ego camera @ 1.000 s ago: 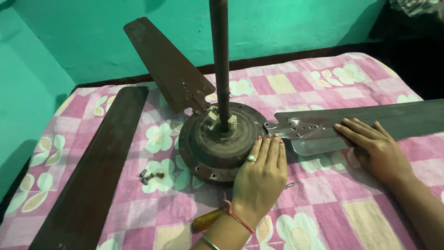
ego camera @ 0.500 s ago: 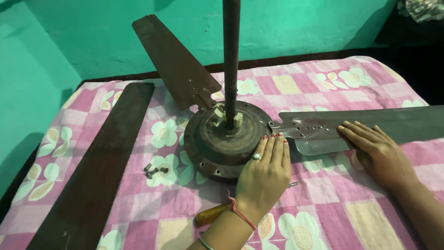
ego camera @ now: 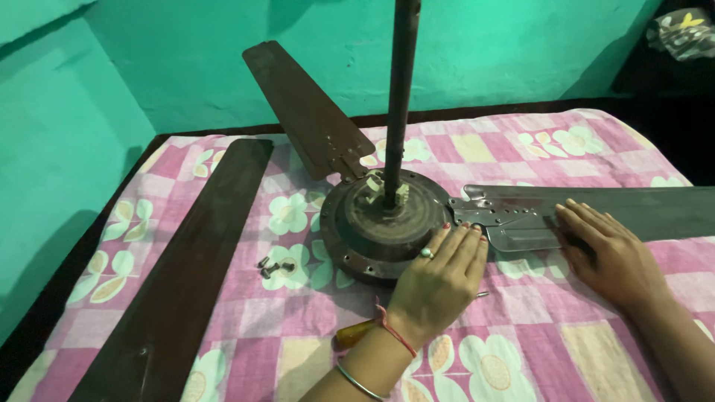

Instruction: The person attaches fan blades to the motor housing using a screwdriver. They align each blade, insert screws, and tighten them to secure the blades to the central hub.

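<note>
— Resting flat on what, exactly, is the left hand [ego camera: 441,279]?

— On the near rim of the brown fan motor housing [ego camera: 376,223], palm down, fingers straight and together, clasping nothing. The housing sits on the bed [ego camera: 521,313], on a pink checked sheet with flowers, and a dark rod [ego camera: 400,97] stands upright out of its middle.

— And the right hand [ego camera: 612,257]?

— Also spread flat and released, pressing on the grey fan blade [ego camera: 596,210] that lies to the right of the housing, its bracket end touching the housing's edge.

— Other blades?

— One brown blade [ego camera: 309,112] is fixed at the far side and tilts up toward the green wall [ego camera: 186,59]. A loose brown blade [ego camera: 186,260] lies flat on the sheet, well apart to the left.

— Anything small nearby?

— A few screws [ego camera: 274,267] lie between the loose blade and the housing. A screwdriver with an amber handle [ego camera: 356,333] lies under the left wrist, its tip showing beside the hand.
</note>
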